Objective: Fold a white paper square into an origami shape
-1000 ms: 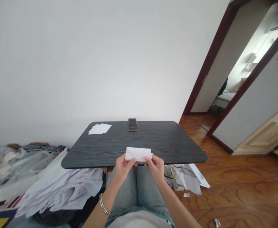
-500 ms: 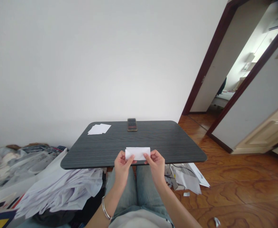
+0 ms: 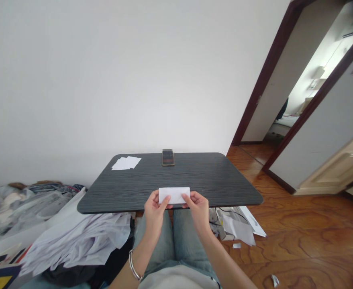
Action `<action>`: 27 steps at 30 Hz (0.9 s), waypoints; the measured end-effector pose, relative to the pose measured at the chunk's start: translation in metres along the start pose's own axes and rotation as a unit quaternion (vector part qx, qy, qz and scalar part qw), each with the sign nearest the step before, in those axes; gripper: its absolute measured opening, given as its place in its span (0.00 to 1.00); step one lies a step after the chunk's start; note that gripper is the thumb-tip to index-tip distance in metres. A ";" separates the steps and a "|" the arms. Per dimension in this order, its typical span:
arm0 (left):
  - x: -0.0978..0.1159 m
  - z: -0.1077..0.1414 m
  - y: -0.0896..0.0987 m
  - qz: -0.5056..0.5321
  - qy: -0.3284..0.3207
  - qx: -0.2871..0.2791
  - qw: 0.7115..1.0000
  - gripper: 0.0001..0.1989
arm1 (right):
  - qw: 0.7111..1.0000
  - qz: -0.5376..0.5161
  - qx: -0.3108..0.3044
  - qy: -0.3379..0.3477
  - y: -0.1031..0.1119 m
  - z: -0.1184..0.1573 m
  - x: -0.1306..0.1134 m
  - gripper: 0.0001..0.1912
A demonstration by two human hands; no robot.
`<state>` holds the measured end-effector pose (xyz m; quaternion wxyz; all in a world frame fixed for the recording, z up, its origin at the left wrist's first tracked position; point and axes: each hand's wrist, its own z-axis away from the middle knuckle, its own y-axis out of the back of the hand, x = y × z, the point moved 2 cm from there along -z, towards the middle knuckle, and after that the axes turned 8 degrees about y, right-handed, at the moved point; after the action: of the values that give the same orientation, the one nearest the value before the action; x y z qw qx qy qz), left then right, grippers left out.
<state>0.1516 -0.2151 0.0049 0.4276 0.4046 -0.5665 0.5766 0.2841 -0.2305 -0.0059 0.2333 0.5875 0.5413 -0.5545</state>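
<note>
A folded white sheet of paper [image 3: 174, 194], a narrow strip lying crosswise, is held at the table's front edge. My left hand [image 3: 155, 205] pinches its left end, thumb on top and fingers curled beneath. At the right end, my right hand [image 3: 198, 204] grips it the same way, thumb pressed on the paper's face. The fingers under the paper are partly hidden. Both hands are over the near edge of the dark wood-grain table [image 3: 212, 172].
Loose white paper sheets [image 3: 125, 163] lie at the table's back left. A phone [image 3: 168, 157] leans at the back middle, near the wall. Clothes and white bags [image 3: 74, 241] are heaped on the left. Papers and cables [image 3: 236, 224] sit on the floor at right, below the table.
The paper's upper edge, earlier showing two slightly offset layers, now looks like one even edge. The hands have shifted only slightly and keep their hold.
</note>
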 end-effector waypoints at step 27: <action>0.002 0.000 0.003 0.013 0.035 -0.010 0.999 0.15 | 1.000 -0.001 0.004 0.001 -0.001 0.001 -0.008 0.16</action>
<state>0.1476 -0.2153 0.0059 0.4439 0.3727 -0.5624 0.5897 0.2841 -0.2339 0.0016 0.2297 0.5884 0.5398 -0.5565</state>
